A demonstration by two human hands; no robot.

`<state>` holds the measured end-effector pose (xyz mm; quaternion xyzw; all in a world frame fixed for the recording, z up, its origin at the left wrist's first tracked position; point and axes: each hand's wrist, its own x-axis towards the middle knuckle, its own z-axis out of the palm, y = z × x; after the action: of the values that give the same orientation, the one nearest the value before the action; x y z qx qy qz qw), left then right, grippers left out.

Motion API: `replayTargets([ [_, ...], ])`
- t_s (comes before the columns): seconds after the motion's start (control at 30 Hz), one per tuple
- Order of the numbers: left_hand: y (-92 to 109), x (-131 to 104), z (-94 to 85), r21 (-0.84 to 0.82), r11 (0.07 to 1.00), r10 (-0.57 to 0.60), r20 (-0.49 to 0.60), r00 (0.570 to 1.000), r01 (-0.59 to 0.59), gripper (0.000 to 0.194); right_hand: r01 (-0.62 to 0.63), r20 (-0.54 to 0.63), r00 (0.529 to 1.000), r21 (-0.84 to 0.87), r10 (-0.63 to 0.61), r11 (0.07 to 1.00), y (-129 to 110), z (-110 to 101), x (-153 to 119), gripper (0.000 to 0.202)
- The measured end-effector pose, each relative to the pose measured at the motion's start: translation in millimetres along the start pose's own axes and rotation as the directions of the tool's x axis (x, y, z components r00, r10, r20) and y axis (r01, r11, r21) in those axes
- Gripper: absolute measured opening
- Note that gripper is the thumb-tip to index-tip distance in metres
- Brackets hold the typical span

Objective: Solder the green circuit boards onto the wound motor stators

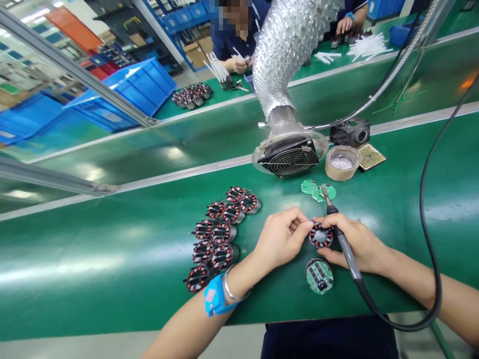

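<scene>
My right hand [361, 244] is closed around a soldering iron [348, 252], its tip pointing away from me. The same hand's thumb and fingers also grip a ring-shaped motor stator [321, 236] with copper windings. My left hand [282, 237] pinches at the stator's left edge; whatever sits between its fingertips is too small to make out. Just nearer to me lies a stator topped with a green circuit board [319, 276]. Beyond the iron's tip are several loose round green boards [318, 190]. To the left stand several more stators [223, 233] in a cluster.
A fume extractor hood [290, 157] hangs over the green bench [112, 269]. Near it are a round tub of silvery bits [341, 163], a square tin [371, 157] and a black holder [350, 132]. The iron's cable [422, 199] loops at right. Co-workers sit across the partition.
</scene>
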<state>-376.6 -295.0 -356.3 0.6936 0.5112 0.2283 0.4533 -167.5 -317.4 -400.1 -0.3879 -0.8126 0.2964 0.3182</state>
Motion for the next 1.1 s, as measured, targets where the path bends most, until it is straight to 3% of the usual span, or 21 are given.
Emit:
replayTargets([
  [0.13,-23.8,-20.4,-7.1,-0.165,0.968,-0.199,-0.039,0.979,0.190,0.028,0.020,0.001,1.000,-0.027,-0.020,0.999,-1.8,-2.8,-0.4,0.044],
  [0.23,-37.3,-35.1,-20.7,-0.263,0.933,-0.286,-0.128,0.950,0.246,0.033,0.067,0.025,0.997,-0.024,-0.067,0.997,-1.5,-13.4,2.3,0.043],
  [0.3,-40.6,-37.3,-23.2,-0.321,0.912,-0.307,-0.123,0.944,0.255,0.031,0.080,-0.026,0.996,-0.081,-0.082,0.994,3.8,-23.0,7.7,0.038],
  [0.4,-40.4,-31.3,-16.7,-0.332,0.922,-0.217,-0.018,0.976,0.199,0.019,0.085,-0.109,0.986,-0.323,-0.126,0.943,20.1,-34.4,23.4,0.024],
  [0.53,-37.8,-17.2,-6.1,-0.123,0.992,0.009,0.118,0.993,0.006,0.041,0.214,0.129,0.977,-0.496,-0.172,0.841,44.5,-38.5,46.8,0.030],
  [0.63,-35.3,-8.8,-1.5,-0.035,0.998,0.064,0.166,0.984,-0.059,0.057,0.235,0.161,0.971,-0.527,-0.176,0.817,51.0,-41.4,50.1,0.024],
  [0.77,-30.5,-7.4,10.4,-0.031,0.995,0.095,0.125,0.988,-0.092,0.064,0.198,0.083,0.980,-0.549,-0.183,0.812,27.3,-48.6,31.5,0.018],
  [0.87,-27.8,-13.4,23.3,0.046,0.993,0.107,0.006,0.994,-0.107,0.049,0.094,-0.113,0.980,-0.471,-0.166,0.877,-7.8,-43.8,12.9,0.031],
  [0.97,-28.7,-20.0,29.7,0.058,0.993,0.108,-0.040,0.993,-0.105,0.035,0.113,-0.045,0.987,-0.506,-0.157,0.855,-33.2,-28.3,1.5,0.024],
  [1.1,-33.4,-20.3,22.5,-0.097,0.982,0.161,-0.028,0.987,-0.162,0.020,0.140,-0.002,0.984,-0.613,-0.180,0.777,-38.2,-14.9,-2.5,0.024],
])
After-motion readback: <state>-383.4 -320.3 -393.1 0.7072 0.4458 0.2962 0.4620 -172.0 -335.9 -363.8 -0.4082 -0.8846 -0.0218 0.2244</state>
